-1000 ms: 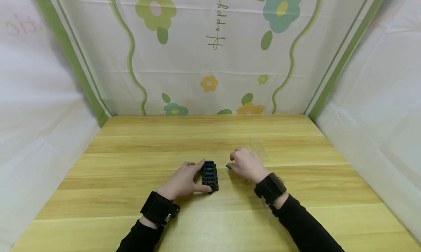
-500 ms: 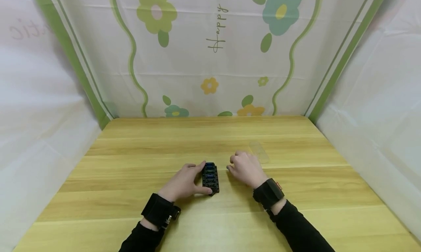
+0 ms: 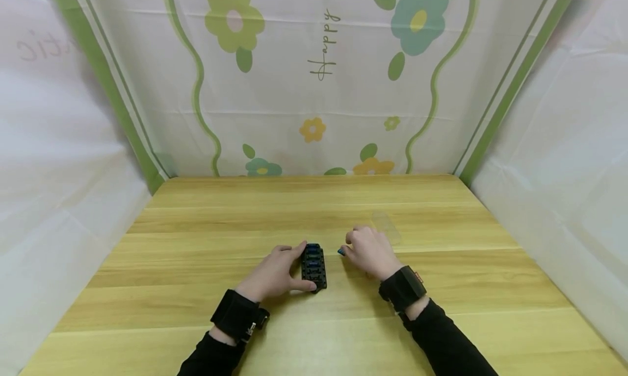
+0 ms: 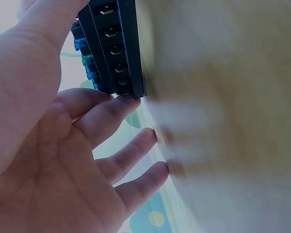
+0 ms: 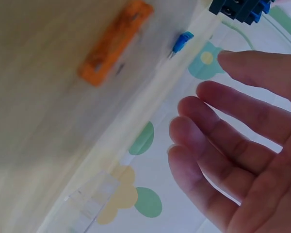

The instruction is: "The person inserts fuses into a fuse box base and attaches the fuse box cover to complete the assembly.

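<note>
In the head view, my left hand (image 3: 272, 273) grips a black fuse box (image 3: 314, 267) by its two ends, thumb at the near end and forefinger at the far end. Blue and green blade fuses sit in its far slots. The left wrist view shows the side of the fuse box (image 4: 117, 53) with a row of metal terminals. My right hand (image 3: 370, 250) is over the table, fingers loosely bent. Beside its fingertips lies a loose blue blade fuse (image 5: 182, 42) with metal prongs; the right wrist view shows a gap between them.
An orange plastic piece (image 5: 115, 42) lies on the wooden table near the blue fuse, mostly hidden under the right wrist in the head view. A clear plastic cover (image 3: 386, 227) lies beyond the right hand. Printed cloth walls (image 3: 314, 92) enclose the table.
The blue fuse looked dark half a second ago and shows blue again now. The right hand has shifted only slightly. The left hand keeps its grip on the fuse box.
</note>
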Demonstrator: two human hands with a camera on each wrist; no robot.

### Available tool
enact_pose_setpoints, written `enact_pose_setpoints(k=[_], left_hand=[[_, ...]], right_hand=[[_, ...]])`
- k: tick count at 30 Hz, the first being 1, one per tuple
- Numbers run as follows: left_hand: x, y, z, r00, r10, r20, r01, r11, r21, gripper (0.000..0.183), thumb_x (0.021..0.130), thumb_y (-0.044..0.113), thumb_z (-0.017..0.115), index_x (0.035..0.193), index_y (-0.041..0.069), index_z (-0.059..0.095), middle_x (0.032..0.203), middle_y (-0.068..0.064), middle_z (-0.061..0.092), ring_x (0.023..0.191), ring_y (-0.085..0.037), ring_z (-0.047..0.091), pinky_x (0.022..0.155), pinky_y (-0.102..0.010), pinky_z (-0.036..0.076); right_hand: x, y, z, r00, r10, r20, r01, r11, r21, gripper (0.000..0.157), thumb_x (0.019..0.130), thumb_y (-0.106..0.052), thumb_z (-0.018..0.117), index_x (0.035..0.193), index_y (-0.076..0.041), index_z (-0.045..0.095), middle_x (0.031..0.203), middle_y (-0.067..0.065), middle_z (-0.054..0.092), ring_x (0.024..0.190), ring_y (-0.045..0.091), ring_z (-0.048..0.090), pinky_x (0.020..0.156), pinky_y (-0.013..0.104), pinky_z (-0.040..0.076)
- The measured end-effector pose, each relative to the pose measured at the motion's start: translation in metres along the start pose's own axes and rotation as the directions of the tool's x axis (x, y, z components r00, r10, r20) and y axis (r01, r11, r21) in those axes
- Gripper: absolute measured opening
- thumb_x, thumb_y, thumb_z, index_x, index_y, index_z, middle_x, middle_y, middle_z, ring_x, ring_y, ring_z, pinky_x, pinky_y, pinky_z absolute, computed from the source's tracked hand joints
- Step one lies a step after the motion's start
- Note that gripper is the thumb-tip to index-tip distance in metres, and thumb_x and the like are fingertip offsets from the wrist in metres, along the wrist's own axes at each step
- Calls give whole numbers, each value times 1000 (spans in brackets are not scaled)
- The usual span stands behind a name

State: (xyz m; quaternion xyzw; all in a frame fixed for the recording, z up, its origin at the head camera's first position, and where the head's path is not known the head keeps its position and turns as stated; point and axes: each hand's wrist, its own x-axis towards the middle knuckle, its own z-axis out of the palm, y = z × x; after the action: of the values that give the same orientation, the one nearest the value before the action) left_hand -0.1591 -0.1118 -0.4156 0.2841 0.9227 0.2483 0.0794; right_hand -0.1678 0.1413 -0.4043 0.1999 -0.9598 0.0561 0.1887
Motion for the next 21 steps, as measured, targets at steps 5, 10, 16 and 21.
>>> enact_pose_setpoints(k=[5,10,16,21], left_hand=[[1,-1,1,1000,-1,0,1,1000,3,100,74,65,68,152,17,27,142,-19,39,131,-34,34,99,-47,37],[0,-1,0,1000,0,3,0,1000,3,100,74,64,68,152,16,27,142,-17,40,132,-33,33,100,-46,35],[0,-1,-1,1000,6,3,-6,1000,4,101,74,64,68,152,16,27,142,-16,41,132,-33,32,101,-46,35],[0,-1,-1,1000,8,7,-8,1000,-5,101,74,64,68,152,15,27,142,-17,40,132,-33,32,101,-46,35]], right_hand=[[1,2,-3,998,-2,56,2,1000,10,11,82,-27,74,74,-20,72,73,-6,54,63,9,53,45,21,40],[4,0,-8,993,-29,115,25,999,33,28,82,-27,74,58,-24,60,66,-6,46,56,7,41,42,20,28],[8,-2,-9,989,-49,142,46,999,27,35,82,-26,74,54,-23,53,64,-5,45,54,7,37,42,20,22],[9,-3,-6,989,-46,141,44,999,22,33,81,-24,74,54,-23,54,64,-5,46,53,7,38,42,20,23]])
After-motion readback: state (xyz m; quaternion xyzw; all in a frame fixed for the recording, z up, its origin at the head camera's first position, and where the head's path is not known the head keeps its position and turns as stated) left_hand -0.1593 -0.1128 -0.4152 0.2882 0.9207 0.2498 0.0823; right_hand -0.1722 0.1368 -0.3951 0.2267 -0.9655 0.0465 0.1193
